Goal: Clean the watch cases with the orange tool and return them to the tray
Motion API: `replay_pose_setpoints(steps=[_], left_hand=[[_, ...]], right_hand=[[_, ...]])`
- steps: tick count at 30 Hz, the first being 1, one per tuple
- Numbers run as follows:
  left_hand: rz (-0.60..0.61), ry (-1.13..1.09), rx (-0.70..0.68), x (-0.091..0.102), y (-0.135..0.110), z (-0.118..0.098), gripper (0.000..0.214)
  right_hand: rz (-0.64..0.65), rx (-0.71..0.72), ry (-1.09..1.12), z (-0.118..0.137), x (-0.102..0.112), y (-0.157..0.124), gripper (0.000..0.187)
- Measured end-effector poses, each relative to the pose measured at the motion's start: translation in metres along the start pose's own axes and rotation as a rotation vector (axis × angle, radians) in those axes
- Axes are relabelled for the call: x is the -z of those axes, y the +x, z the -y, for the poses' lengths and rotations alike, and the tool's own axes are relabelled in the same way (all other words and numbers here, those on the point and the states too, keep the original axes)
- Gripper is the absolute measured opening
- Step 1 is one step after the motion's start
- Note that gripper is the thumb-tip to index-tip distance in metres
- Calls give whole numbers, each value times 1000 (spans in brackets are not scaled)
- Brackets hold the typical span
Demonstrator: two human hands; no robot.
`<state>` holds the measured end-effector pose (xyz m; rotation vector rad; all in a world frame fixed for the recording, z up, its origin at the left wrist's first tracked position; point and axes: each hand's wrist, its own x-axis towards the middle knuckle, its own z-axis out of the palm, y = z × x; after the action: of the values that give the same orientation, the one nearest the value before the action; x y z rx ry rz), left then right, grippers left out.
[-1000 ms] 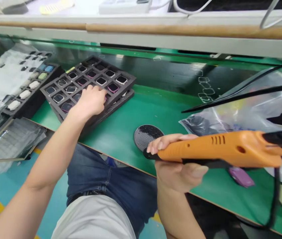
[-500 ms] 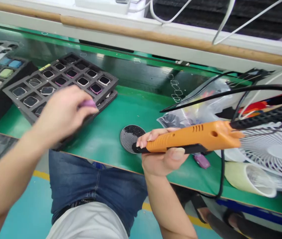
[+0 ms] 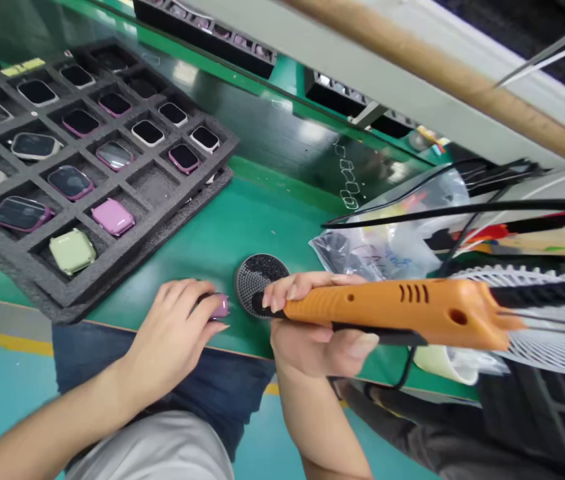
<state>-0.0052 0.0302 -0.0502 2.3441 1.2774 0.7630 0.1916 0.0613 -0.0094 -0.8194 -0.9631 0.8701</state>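
My left hand (image 3: 175, 333) rests on the green bench near its front edge, fingers closed on a small purple watch case (image 3: 220, 307). My right hand (image 3: 315, 327) grips an orange electric screwdriver (image 3: 402, 310), its tip pointing left over a round black perforated disc (image 3: 258, 283). The watch case lies just left of that disc. A black foam tray (image 3: 162, 220) at the left holds several watch cases in its cells, most face up, with a purple one (image 3: 112, 217) and a green one (image 3: 72, 250) face down.
A clear plastic bag (image 3: 387, 240) with small parts lies right of the disc. A white fan grille (image 3: 537, 320) and a tape roll (image 3: 442, 363) sit at the right edge. Black cables (image 3: 462, 210) cross above the bag. More trays (image 3: 212, 33) stand under the shelf.
My left hand has carried the purple watch case from the tray down to the bench beside the disc. The screwdriver stayed over the disc. The view has swung closer and left.
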Motion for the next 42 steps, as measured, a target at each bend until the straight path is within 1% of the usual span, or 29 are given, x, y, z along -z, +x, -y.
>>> replay_pose_setpoints(steps=[4, 11, 16, 24, 27, 29, 31, 32, 35, 36, 39, 42], left_hand=[[-14, -25, -51, 0, -5, 2, 26], [4, 0, -62, -2, 2, -1, 21], [9, 8, -72, -2, 1, 0, 20], [4, -5, -78, -2, 2, 0, 21], [49, -32, -131, -1, -1, 1, 30], [93, -34, -170, 0, -3, 2, 37], [116, -28, -188, 1, -3, 3, 37], [113, -27, -192, 1, -2, 3, 34], [97, -19, -193, 1, -1, 3, 27], [91, -17, -192, 1, 0, 3, 25], [81, -16, -184, -1, 1, 2, 24], [81, -21, -177, -2, 1, 2, 24]], right_hand=[[-5, 5, -37, 3, -2, -2, 45], [-16, 7, -68, 6, -4, -4, 43], [-5, 0, -82, 8, -4, -5, 43], [-33, -13, -65, 7, -4, -7, 43], [-37, -28, -69, 17, -7, -6, 43], [-55, -74, -89, 28, -10, -6, 40], [-54, -119, -110, 39, -12, -6, 40], [-28, -139, -119, 43, -13, -6, 40], [96, -182, -142, 46, -13, -9, 46], [106, -183, -147, 45, -14, -10, 50], [42, -139, -137, 37, -18, -14, 62], [15, -129, -137, 30, -21, -17, 61]])
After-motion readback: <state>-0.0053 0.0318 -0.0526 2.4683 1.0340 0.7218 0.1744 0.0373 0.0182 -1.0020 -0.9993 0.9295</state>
